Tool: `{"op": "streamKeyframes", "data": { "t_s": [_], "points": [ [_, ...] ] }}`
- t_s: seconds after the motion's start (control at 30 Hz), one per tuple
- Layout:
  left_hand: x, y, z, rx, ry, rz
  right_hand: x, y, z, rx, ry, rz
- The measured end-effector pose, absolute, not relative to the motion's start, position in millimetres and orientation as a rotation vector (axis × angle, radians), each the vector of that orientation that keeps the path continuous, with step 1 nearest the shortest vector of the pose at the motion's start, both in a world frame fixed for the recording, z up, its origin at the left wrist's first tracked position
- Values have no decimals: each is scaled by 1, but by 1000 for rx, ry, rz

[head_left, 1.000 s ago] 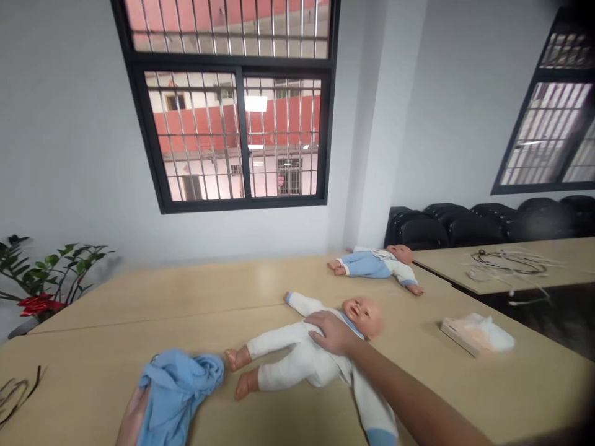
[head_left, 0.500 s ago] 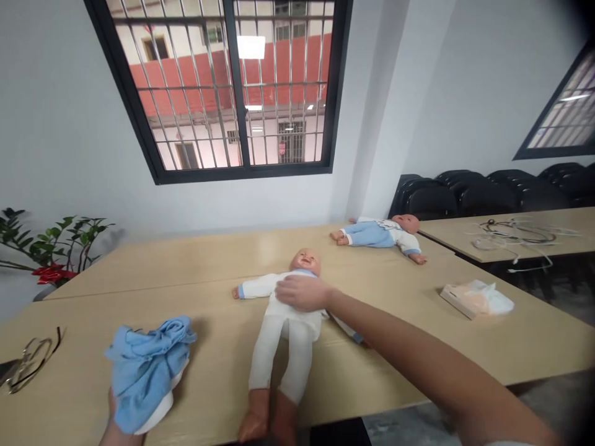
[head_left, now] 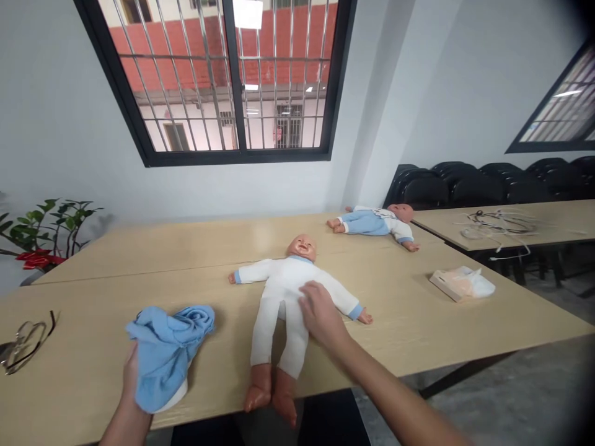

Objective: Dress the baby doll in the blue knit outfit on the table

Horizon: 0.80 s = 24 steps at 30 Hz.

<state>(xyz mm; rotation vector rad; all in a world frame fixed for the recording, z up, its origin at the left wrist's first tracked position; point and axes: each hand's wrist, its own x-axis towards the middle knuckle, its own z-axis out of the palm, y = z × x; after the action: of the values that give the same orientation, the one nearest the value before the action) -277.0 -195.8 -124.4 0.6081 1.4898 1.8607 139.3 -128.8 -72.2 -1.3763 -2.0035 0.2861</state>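
Observation:
On its back on the table lies a baby doll (head_left: 288,279) in a white outfit with blue cuffs and collar, its bare feet toward me. My right hand (head_left: 321,313) is over the doll's hip on the right side, fingers bent and loosely apart, with nothing seen in them. At the left, my left hand (head_left: 131,375) is wrapped round a bunched light-blue garment (head_left: 170,347) with a white part at its lower edge. The garment hides most of that hand's fingers. It is held low over the table, left of the doll's legs.
A second doll (head_left: 376,223) in blue and white lies at the back right. A tissue pack (head_left: 462,284) sits on the right side of the wooden table (head_left: 409,322). Glasses (head_left: 28,344) lie at the left edge, below a potted plant (head_left: 51,232). Cables (head_left: 502,224) cover part of another table.
My right hand has slid from the doll's chest down to its hip, uncovering the chest and right-side arm. The left hand has shifted slightly rightward with the garment. The view has tilted down.

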Motion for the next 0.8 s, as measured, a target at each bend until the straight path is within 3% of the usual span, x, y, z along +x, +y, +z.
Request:
{"op": "streamKeyframes", "data": {
  "t_s": [0.2,0.33,0.43,0.57,0.8],
  "points": [
    [-253,-192,-108,524,1506,2007,115,-179,-99,-1369,-2042,658],
    [-226,-187,-86,613,1472,2130,133,-159,-71,-1210,-2295,805],
    [-209,-188,-69,665,1530,2185,133,-153,-41,-1167,-2364,645],
    [-186,-195,-41,917,1567,2056,95,-169,-14,-951,-2260,470],
    [-162,-204,2,1371,1344,1570,77,-155,5,-929,-1808,621]
  ]
}}
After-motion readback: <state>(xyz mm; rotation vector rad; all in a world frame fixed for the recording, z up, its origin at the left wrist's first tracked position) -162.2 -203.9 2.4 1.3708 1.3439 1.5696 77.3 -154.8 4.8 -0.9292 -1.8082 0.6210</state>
